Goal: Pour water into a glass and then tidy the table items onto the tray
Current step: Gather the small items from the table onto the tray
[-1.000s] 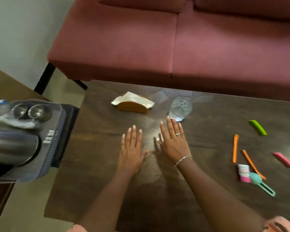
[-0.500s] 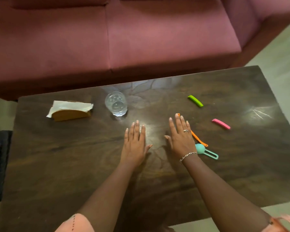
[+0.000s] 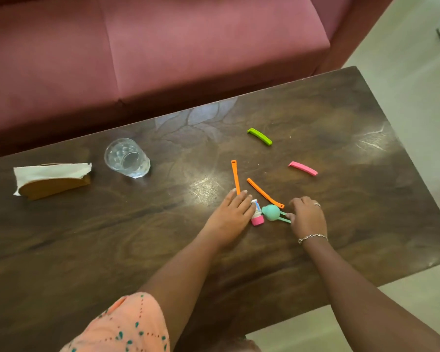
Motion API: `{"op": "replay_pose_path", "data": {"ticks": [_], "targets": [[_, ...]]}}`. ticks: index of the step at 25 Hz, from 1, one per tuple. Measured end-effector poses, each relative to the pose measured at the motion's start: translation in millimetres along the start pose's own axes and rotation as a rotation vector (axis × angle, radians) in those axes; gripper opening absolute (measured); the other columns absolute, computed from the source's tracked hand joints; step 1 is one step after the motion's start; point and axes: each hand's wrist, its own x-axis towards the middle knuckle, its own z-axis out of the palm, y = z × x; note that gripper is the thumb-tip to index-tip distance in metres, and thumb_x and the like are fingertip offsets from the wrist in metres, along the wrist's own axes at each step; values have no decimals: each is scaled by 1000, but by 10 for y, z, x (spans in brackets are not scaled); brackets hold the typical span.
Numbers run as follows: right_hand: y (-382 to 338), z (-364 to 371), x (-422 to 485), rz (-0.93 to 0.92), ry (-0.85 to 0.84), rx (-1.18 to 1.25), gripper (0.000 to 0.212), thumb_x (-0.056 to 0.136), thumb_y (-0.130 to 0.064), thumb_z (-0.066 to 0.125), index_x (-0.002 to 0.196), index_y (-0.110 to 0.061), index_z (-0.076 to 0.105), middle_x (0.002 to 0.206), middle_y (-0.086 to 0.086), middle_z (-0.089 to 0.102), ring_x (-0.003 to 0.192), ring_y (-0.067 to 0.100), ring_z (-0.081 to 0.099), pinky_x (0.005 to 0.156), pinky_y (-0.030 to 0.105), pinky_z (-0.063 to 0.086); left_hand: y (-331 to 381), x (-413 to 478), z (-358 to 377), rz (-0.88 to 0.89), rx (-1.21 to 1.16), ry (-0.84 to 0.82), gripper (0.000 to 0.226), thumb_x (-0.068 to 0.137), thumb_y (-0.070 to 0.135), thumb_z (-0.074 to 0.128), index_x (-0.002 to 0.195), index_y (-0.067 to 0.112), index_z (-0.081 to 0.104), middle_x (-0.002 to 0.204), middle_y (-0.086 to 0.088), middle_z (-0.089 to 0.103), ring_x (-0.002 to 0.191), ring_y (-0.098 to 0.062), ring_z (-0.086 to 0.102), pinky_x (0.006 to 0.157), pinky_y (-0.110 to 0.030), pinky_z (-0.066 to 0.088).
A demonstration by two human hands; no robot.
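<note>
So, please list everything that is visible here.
sofa: one, maroon, behind table
table: one, dark wood, centre
napkin holder: one, brown, white napkins, table's left
glass: one, clear, right of holder
orange clips: two, orange, near hands
green clip: one, green, far right side
pink clip: one, pink, right side
small tube: one, pink cap, beside left hand
teal tool: one, teal, between hands
left hand: flat on table
right hand: curled at teal tool's handle
</note>
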Motion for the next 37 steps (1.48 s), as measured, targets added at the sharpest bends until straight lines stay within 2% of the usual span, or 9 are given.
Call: {"op": "replay_pose_path", "data": {"ticks": [4, 8, 11, 15, 17, 22, 26, 30, 37], "targets": [[121, 76, 85, 47, -111, -25, 33, 79, -24, 67, 107, -9, 57, 112, 12, 52, 109, 31, 46, 85, 39, 44, -31, 243, 93, 130, 88, -119, 38, 69, 27, 73, 107, 22, 67, 109, 2, 69, 102, -16, 65, 96, -36, 48], [110, 175, 119, 49, -159, -52, 33, 78, -24, 69, 104, -10, 55, 113, 12, 49, 109, 30, 45, 86, 39, 44, 50, 210, 177, 166, 53, -110, 19, 69, 17, 62, 88, 20, 67, 81, 2, 67, 77, -19, 65, 90, -38, 51], [95, 208, 92, 63, -166, -16, 28, 75, -21, 71, 96, -10, 56, 110, 11, 51, 108, 30, 45, 84, 38, 44, 144, 85, 188, 101, -29, -154, 20, 75, 12, 50, 87, 18, 64, 83, 0, 67, 76, -20, 63, 84, -33, 52], [52, 177, 13, 51, -241, 66, 22, 76, -15, 69, 77, -18, 48, 97, 7, 62, 93, 26, 51, 73, 33, 41, 186, -69, 148, -242, -460, -216, 28, 83, 1, 48, 110, 3, 53, 112, -15, 57, 104, -34, 52, 89, -39, 40], [-2, 136, -50, 85, -227, 209, 24, 74, -13, 71, 74, -18, 48, 86, 5, 63, 80, 23, 52, 67, 30, 39, 155, -213, 66, -454, -673, -175, 27, 84, 7, 54, 110, 4, 51, 114, -11, 53, 107, -29, 48, 88, -36, 39], [-448, -100, -158, 227, -163, 743, 25, 69, -1, 75, 68, -14, 54, 70, 9, 59, 57, 16, 56, 56, 28, 48, -31, -666, -63, -864, -1051, 51, 26, 74, 10, 69, 97, 9, 56, 89, 0, 57, 78, -14, 51, 65, -19, 34], [-1057, -256, -203, 340, -313, 1204, 20, 80, 8, 62, 74, -9, 52, 72, 10, 61, 38, 6, 61, 38, 17, 50, -285, -1110, -159, -1028, -1294, 247, 41, 74, -1, 68, 112, 10, 57, 93, 3, 62, 78, -5, 56, 71, -16, 44], [-1694, -260, -310, 273, -420, 1246, 15, 83, 13, 53, 87, -1, 57, 74, 10, 60, 41, 6, 63, 43, 17, 53, -580, -1681, -236, -1114, -1356, 309, 43, 76, -6, 65, 114, 10, 57, 96, 1, 62, 78, 2, 57, 69, -4, 42], [-2995, 49, -681, 117, -548, 1143, 22, 80, 17, 54, 74, -4, 56, 72, 13, 60, 42, 8, 64, 45, 18, 54, -987, -3063, -213, -1503, -1322, 463, 38, 72, -3, 71, 98, 14, 50, 91, 4, 59, 82, -9, 57, 73, -10, 47]]}}
